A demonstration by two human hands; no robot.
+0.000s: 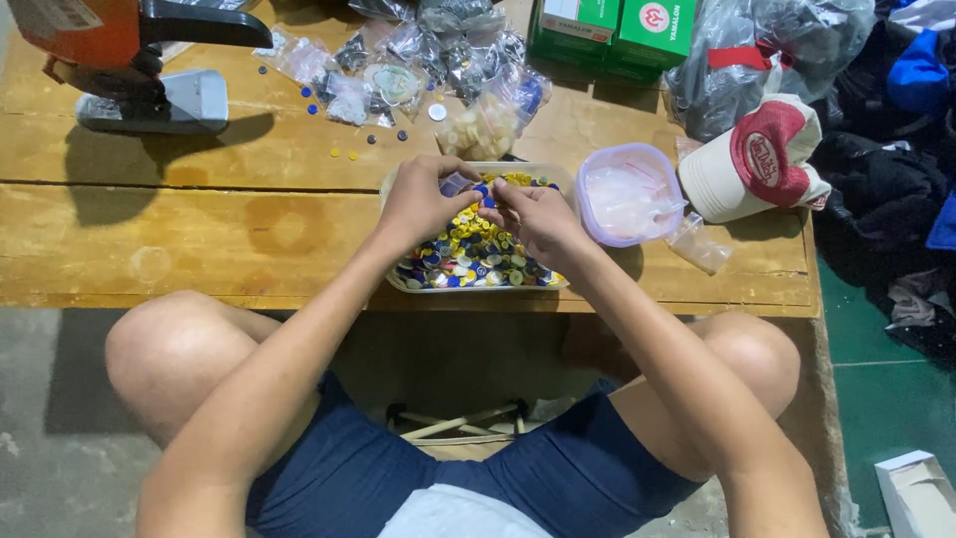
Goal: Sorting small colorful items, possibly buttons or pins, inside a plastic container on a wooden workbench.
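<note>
A clear plastic tray [558,175] on the wooden table holds a heap of small round buttons [478,254] in yellow, blue and white. Both hands hover over it, fingertips meeting. My left hand [423,199] pinches a small blue button [482,190] together with a small clear bag, and my right hand [538,214] has its fingers curled onto the same spot. What exactly each fingertip holds is too small to make out.
A round purple-rimmed tub [630,192] sits right of the tray, next to a red and cream cap [762,159]. Bags of buttons [488,120] and loose buttons lie behind. An orange press tool [119,60] stands far left; green boxes [612,30] at the back.
</note>
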